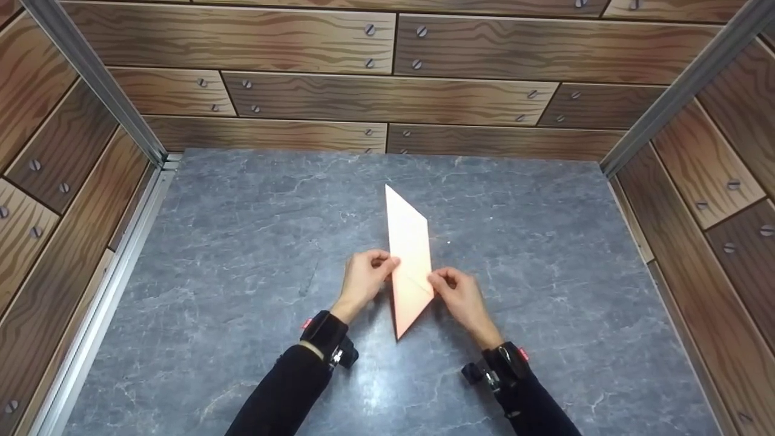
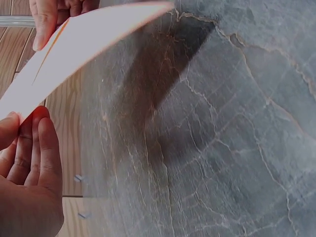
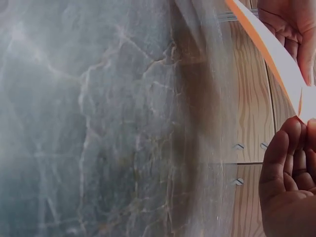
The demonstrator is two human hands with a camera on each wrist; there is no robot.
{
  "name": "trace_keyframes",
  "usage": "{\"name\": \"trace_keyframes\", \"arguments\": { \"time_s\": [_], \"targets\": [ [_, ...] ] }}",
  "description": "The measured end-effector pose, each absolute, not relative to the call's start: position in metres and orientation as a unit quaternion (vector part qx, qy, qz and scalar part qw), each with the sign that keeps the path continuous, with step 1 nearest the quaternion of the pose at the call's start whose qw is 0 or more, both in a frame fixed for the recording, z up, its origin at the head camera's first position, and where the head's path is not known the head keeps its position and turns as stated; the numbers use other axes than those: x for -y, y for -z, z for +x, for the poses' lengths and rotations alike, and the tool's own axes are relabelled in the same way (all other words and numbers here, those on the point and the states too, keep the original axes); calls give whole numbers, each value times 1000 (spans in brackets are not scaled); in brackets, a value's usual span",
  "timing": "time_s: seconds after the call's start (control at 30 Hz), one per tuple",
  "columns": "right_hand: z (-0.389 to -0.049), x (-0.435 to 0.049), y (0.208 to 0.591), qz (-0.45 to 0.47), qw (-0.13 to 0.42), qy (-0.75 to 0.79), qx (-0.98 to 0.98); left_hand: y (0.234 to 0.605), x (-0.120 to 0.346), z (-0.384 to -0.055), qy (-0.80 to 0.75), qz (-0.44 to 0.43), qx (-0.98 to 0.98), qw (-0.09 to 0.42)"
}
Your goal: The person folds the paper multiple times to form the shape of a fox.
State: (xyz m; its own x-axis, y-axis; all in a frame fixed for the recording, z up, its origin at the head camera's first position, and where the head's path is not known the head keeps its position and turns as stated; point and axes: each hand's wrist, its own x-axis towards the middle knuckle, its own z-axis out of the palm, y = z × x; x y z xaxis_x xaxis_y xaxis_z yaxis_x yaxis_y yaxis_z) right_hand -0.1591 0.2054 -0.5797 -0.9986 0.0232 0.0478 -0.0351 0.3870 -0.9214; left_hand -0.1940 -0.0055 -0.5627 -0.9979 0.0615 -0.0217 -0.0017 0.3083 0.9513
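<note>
A folded sheet of pale orange paper (image 1: pixel 412 248), long with slanted ends, is held up between both hands in the head view. My left hand (image 1: pixel 365 275) pinches its left edge between thumb and fingers. On the opposite edge, near the lower right corner, my right hand (image 1: pixel 461 297) pinches it the same way. The left wrist view shows the paper (image 2: pixel 74 47) bowed, with an orange line along it. In the right wrist view, a brighter orange strip shows along an edge of the paper (image 3: pixel 276 59), above the right hand (image 3: pixel 291 173).
Beneath the paper lies a grey marbled tabletop (image 1: pixel 242 242). Wood-patterned panels (image 1: pixel 303 97) rise at the back and both sides, with metal rails (image 1: pixel 97 79) at the corners. Both wrists wear black camera bands (image 1: pixel 327 333).
</note>
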Motion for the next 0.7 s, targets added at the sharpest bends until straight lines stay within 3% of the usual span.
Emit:
{"name": "trace_keyframes", "arguments": {
  "time_s": [0.7],
  "targets": [
    [-153, -213, 581, 22, -16, -515, 857, 562, 3, -196, -573, 8, -819, -9]
  ]
}}
